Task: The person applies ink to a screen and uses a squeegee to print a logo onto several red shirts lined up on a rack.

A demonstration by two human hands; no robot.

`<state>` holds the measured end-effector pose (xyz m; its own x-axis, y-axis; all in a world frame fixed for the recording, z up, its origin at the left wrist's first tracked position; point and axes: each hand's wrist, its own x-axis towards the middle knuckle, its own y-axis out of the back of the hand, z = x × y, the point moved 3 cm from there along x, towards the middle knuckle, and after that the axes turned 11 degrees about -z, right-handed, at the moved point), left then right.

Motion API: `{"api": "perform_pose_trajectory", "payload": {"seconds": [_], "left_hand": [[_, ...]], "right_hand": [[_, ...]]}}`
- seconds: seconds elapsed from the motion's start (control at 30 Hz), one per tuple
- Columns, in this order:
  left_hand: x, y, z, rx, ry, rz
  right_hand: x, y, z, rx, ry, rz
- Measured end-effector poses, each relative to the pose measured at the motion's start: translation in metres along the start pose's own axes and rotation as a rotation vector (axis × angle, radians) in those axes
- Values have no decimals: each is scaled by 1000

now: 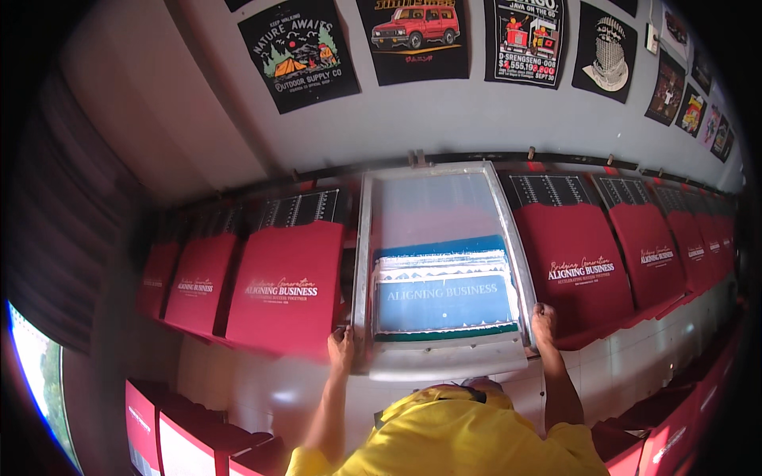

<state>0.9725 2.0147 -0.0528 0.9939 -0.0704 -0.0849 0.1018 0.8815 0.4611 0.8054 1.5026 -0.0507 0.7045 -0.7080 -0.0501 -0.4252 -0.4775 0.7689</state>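
A screen printing frame (366,238) with a pale metal rim lies in front of me over the printing table. White ink is spread in a band across its blue mesh (444,305), which carries pale lettering. My left hand (340,347) is closed at the frame's near left edge, thumb side up. At the near right edge my right hand (543,324) is curled into a fist against the rim. The fingertips of both hands are partly hidden. A whitish strip (448,363) runs along the frame's near end, between my hands.
Dark red printed cloth pieces (282,278) lie on boards to the left, with more red pieces (575,270) to the right. A dark rail (333,170) runs behind them. More red pieces (184,435) stand behind me on both sides. Printed black sheets (299,54) hang on the wall.
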Motion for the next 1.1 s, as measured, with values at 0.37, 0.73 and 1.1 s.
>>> {"api": "perform_pose_trajectory", "payload": {"seconds": [0.37, 0.73, 1.1], "left_hand": [[29, 9, 23, 55, 63, -89], [36, 15, -1, -17, 6, -140], [29, 13, 21, 348, -71, -132]], "right_hand": [[13, -22, 3, 9, 45, 124], [5, -13, -28, 2, -51, -82], [3, -18, -25, -47, -61, -72]]}}
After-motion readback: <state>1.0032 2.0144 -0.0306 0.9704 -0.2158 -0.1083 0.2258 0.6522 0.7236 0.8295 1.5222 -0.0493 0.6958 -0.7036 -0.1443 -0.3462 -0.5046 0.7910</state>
